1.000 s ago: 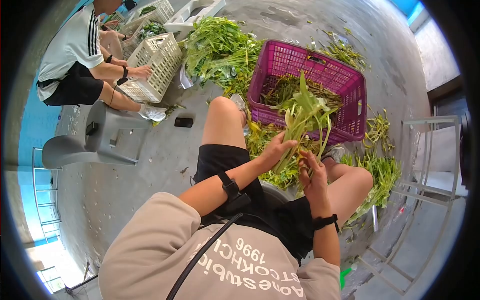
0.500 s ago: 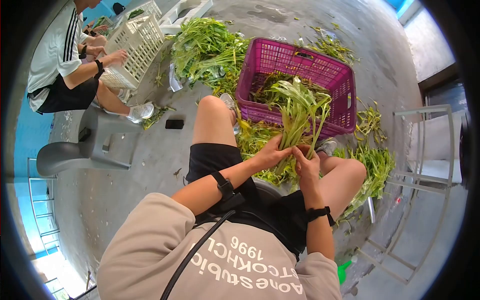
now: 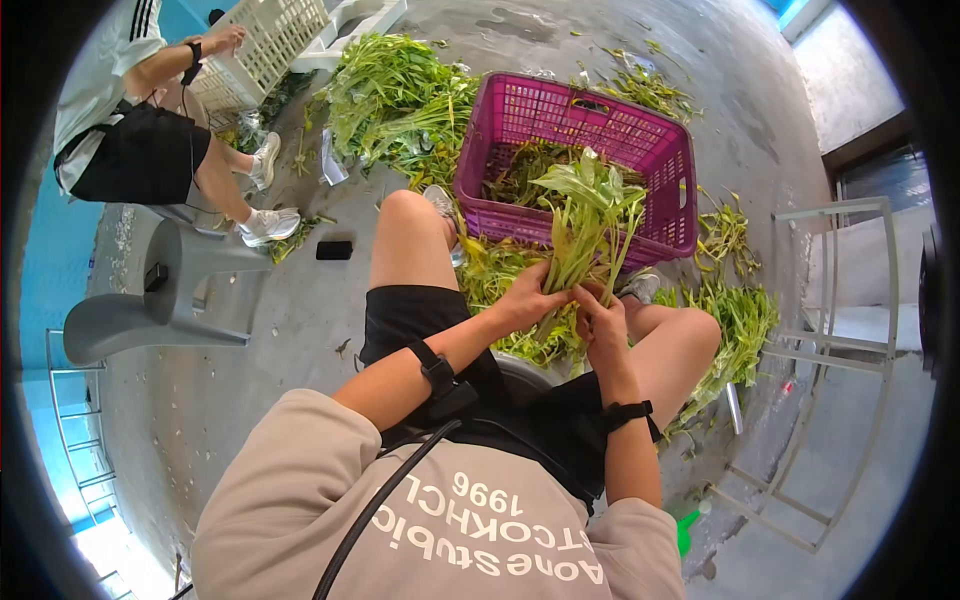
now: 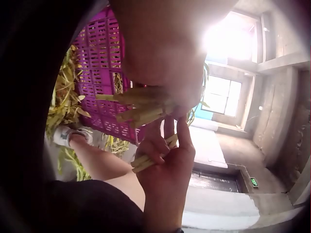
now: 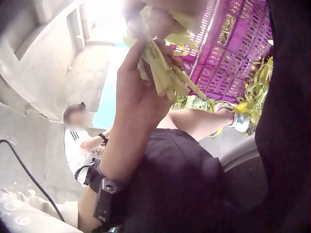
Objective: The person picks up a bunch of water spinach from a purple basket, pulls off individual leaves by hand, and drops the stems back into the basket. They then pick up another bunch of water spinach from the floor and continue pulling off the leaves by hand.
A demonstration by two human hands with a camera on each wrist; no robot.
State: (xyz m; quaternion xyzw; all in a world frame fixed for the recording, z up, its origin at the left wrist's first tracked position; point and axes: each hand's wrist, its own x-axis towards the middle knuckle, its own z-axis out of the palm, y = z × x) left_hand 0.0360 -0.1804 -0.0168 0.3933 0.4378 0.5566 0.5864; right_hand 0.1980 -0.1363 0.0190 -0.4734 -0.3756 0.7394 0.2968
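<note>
My left hand (image 3: 525, 300) grips a bunch of long-stemmed leafy greens (image 3: 590, 225) around its stalks, with the leaves pointing away from me over the near rim of a purple crate (image 3: 675, 235). In the right wrist view, the pale cut ends of the stalks (image 5: 167, 82) stick out below that hand. Close beside it, my right hand (image 3: 605, 325) pinches a stem, its fingertips right by the left thumb. The left wrist view shows this stem (image 4: 143, 162) lying across the right hand's fingers. Wilted greens (image 3: 530, 175) lie inside the crate.
Heaps of greens lie on the floor, a large pile (image 3: 395, 105) left of the crate and another (image 3: 740, 320) by my right knee. A phone (image 3: 334, 250) and a grey chair (image 3: 150, 300) are at left. Another person (image 3: 150, 140) sits by a white crate (image 3: 265, 50). A metal frame (image 3: 830, 350) stands at right.
My right hand has moved up against the left hand and the stalks. The leafy tops have dipped lower over the crate. The whole scene has shifted left in the head view.
</note>
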